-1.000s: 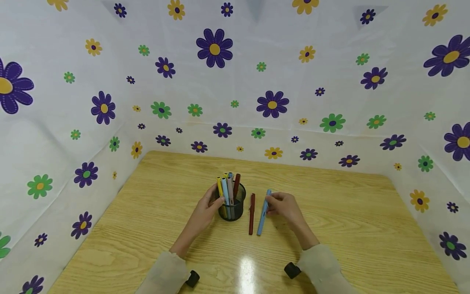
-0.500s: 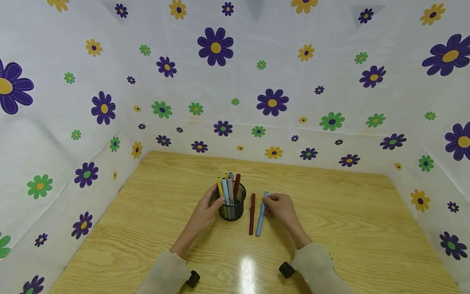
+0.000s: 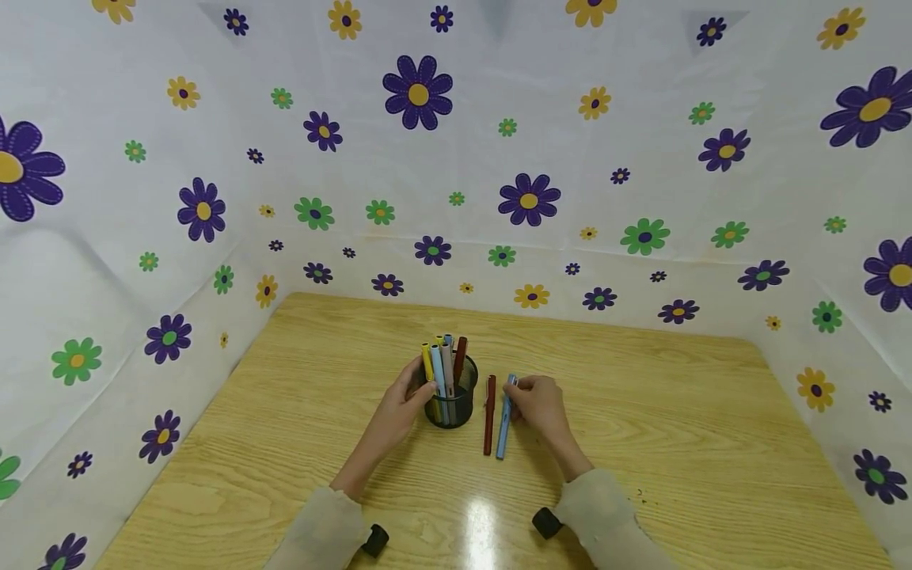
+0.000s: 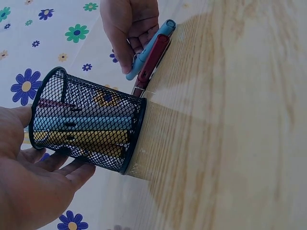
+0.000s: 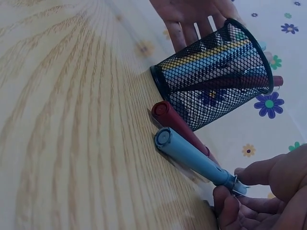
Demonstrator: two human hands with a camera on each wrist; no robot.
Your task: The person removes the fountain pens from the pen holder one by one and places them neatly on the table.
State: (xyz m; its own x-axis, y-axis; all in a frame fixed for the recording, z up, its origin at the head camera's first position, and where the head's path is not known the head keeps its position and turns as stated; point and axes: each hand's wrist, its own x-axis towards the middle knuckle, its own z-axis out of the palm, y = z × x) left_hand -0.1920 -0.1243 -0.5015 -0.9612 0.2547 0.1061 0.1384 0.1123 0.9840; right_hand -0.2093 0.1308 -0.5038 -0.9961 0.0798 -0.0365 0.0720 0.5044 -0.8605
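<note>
A black mesh pen cup (image 3: 450,410) stands upright on the table, holding several pens, among them yellow, light blue, grey and dark red ones. My left hand (image 3: 399,402) grips it from the left, thumb on the near side and fingers round the back, as the left wrist view also shows. To the right of the cup lies a dark red pen (image 3: 489,416) on the wood. Beside it is a light blue pen (image 5: 192,156), whose clip end my right hand (image 3: 540,405) pinches between thumb and fingers. Its other end rests on or just over the table.
The wooden table (image 3: 342,356) is enclosed by a white cloth backdrop (image 3: 456,158) with purple, yellow and green flowers. A black wrist camera (image 3: 547,522) sits by the right sleeve, and another black camera (image 3: 375,541) by the left sleeve.
My right hand has moved slightly left with the blue pen, bringing it closer and nearly parallel to the dark red pen. The left hand and the cup have stayed put.
</note>
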